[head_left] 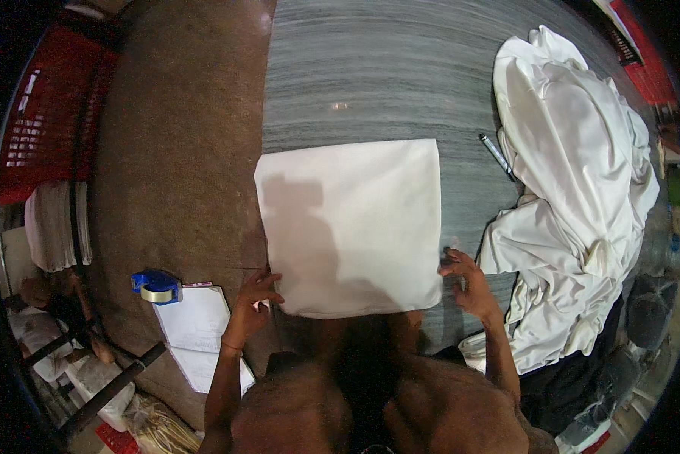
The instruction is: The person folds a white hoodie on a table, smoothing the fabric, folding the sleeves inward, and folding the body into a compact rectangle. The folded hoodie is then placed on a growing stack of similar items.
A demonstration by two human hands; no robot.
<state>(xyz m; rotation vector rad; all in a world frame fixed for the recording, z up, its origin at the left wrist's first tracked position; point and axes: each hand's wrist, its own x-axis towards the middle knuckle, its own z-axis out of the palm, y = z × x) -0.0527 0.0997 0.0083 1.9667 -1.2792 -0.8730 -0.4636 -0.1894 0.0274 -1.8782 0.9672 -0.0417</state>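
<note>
A folded white cloth [385, 227] lies flat in front of me, roughly square, across the seam between a brown surface and a grey streaked one. My left hand [256, 301] is at its near left corner, fingers spread and tips touching the edge. On the opposite side, my right hand [470, 286] rests by the near right edge with fingers apart and slightly bent. Neither hand grips the cloth. To the right is a large heap of loose white satin-like fabric [574, 151].
A black-and-white marker [496, 156] lies beside the heap. Left of my left arm are a blue tape dispenser [157, 287] and white papers [196, 325]. Stacked folded cloth [56, 225] and a red crate [48, 113] stand far left. Another person [52, 321] is at lower left.
</note>
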